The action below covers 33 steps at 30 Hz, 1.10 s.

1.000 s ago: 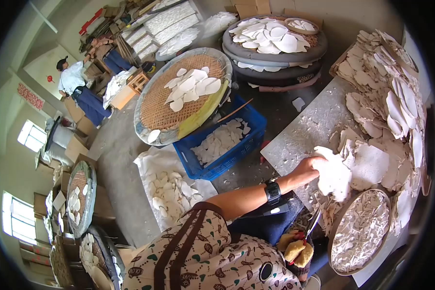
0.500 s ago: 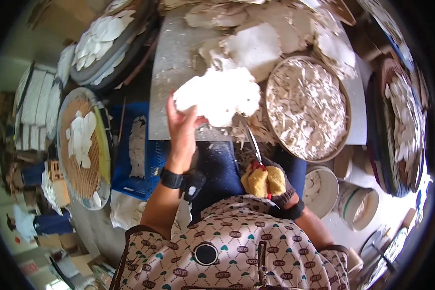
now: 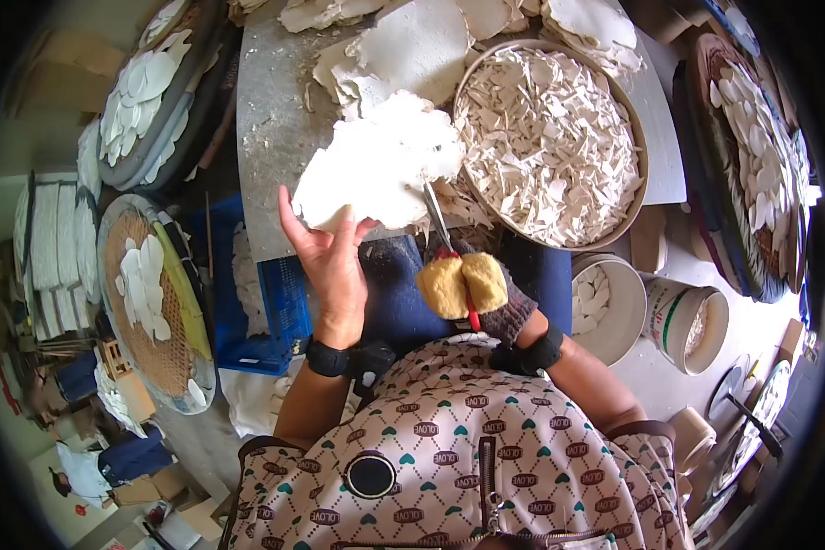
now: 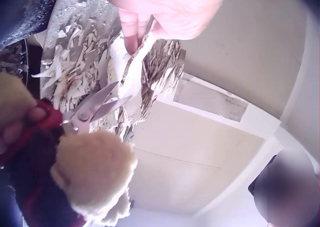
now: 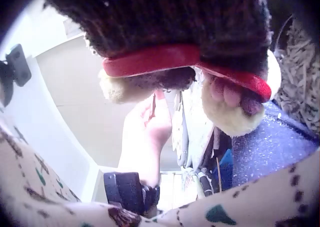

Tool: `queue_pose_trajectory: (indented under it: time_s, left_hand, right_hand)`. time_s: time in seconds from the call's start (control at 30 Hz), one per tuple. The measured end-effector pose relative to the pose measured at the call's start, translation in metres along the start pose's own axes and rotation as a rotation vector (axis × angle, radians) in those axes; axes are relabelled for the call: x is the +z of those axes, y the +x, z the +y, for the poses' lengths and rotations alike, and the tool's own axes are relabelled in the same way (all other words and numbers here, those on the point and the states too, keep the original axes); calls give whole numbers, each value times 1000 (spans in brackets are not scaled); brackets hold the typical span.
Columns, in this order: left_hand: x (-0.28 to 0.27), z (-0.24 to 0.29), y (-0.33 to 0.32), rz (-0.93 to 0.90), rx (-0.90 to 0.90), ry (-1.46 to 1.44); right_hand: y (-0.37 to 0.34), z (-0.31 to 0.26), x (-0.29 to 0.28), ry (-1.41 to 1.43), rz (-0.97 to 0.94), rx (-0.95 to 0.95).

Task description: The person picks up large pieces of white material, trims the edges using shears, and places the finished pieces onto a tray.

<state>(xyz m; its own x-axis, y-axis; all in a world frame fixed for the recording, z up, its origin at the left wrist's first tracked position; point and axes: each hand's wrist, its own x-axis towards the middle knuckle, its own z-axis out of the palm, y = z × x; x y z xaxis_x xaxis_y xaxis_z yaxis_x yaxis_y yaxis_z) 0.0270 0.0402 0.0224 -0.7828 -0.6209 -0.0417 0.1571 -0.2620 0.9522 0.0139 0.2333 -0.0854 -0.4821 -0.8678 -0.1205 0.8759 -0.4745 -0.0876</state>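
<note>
My bare left hand pinches the near edge of a white, flat, ragged-edged sheet between thumb and fingers, over the table's front edge. My right hand wears a dark knitted glove and grips red-handled shears. Thick yellow foam padding wraps the handles. In the left wrist view the shear blades stand apart, right at the sheet's edge. The right wrist view shows the red handles against the glove, with bare fingertips on the padding.
Beside the sheet, a round tray of white scraps sits on the metal table. More sheets lie behind. Two buckets stand to the right, a blue crate to the left. Woven trays with white pieces surround the seat.
My head view has turned from the left down to the lap. My left hand has brought the sheet from the pile toward the shears, which have come up closer to its edge.
</note>
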Motion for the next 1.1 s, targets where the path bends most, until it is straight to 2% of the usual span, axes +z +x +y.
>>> queue_pose_trajectory:
  time_s: [0.1,0.13,0.27,0.4,0.57,0.63,0.8,0.9,1.1]
  left_hand:
    - [4,-6,-9,-4,-4,23]
    - [4,-7,-11,-8,-12,44]
    - [0,-14,-11,-1,-21,81]
    - [0,-11,-11,-26,-110,103]
    - [5,-20,-8,50,-73,163]
    - [6,-20,-6,43,-74,166]
    - [3,-18,0,19,-92,149]
    - [1,-14,3,-37,-114,171]
    - [5,-6,4,-66,-181,175]
  right_hand:
    - [9,2,2,128,61,-24]
    - [12,1,8,-100,4,-99]
    - [12,-1,13,-217,69,-97]
    - [7,-5,21,-585,120,-114]
    - [7,-11,32,-1187,92,-235]
    - [7,-13,32,-1301,78,-262]
    - [8,-13,33,-1330,11,-307]
    - [9,-14,41,-1204,82,-237]
    - [21,-20,30,-1417,54,-289]
